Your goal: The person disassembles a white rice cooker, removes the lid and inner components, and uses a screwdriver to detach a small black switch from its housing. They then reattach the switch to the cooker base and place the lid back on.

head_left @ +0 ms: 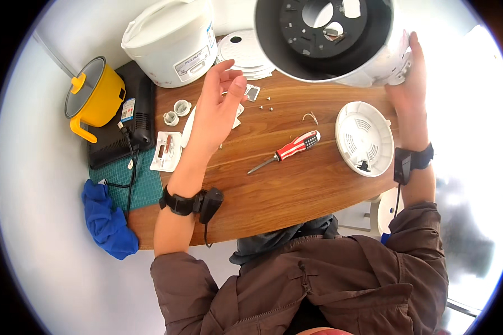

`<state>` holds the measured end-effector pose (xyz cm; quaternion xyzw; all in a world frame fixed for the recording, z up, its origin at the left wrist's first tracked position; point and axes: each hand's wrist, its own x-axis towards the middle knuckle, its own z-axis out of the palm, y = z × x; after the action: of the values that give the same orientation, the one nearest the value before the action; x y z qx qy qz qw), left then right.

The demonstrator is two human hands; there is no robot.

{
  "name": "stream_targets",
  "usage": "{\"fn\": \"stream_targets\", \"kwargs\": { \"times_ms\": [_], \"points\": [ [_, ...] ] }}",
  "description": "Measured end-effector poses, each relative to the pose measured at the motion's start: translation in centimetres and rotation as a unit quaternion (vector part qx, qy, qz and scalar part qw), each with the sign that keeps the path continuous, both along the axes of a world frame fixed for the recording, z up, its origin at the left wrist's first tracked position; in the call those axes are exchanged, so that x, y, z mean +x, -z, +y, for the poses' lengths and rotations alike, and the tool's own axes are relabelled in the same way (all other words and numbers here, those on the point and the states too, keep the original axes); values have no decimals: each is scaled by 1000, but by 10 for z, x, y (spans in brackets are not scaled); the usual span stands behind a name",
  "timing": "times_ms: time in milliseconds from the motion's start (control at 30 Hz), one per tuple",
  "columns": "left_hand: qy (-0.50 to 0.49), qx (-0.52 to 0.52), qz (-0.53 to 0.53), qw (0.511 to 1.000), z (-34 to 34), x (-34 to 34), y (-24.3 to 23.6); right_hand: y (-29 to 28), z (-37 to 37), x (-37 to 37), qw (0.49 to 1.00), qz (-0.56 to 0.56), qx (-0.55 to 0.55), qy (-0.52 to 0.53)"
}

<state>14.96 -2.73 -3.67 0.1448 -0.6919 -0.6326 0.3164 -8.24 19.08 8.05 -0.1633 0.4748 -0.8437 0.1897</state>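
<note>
My right hand [411, 75] grips the outer side of a white rice cooker housing [369, 75] at the top right. The housing is tipped so its dark, hollow inside faces me, with holes in its bottom. My left hand [221, 106] is raised over the table to the left of the housing, fingers apart, holding nothing. Between my arms lies a screwdriver [296, 146] with a red, white and dark patterned handle. A round white vented base cover [364, 138] rests near my right wrist. Several small screws [270, 106] and a short wire piece [311, 117] lie below the housing.
A second white rice cooker [170, 44] stands at the back left, beside a round white lid part [245, 53]. Further left, a yellow pot [103, 97] sits on a black device [140, 95]. Small white cups [181, 107], a white panel [166, 152], a green mat [150, 184] and blue cloth [106, 220] are nearby.
</note>
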Motion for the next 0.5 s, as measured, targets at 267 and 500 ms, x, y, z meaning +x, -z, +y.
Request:
{"fn": "stream_targets", "kwargs": {
  "times_ms": [267, 500],
  "points": [
    [-106, -243, 106, 958, 24, 8, -23, 70, 1, -7, 934, 13, -228, -273],
    [-78, -456, 111, 880, 41, 16, -43, 79, -9, 25, 980, -62, -121, -149]
  ]
}}
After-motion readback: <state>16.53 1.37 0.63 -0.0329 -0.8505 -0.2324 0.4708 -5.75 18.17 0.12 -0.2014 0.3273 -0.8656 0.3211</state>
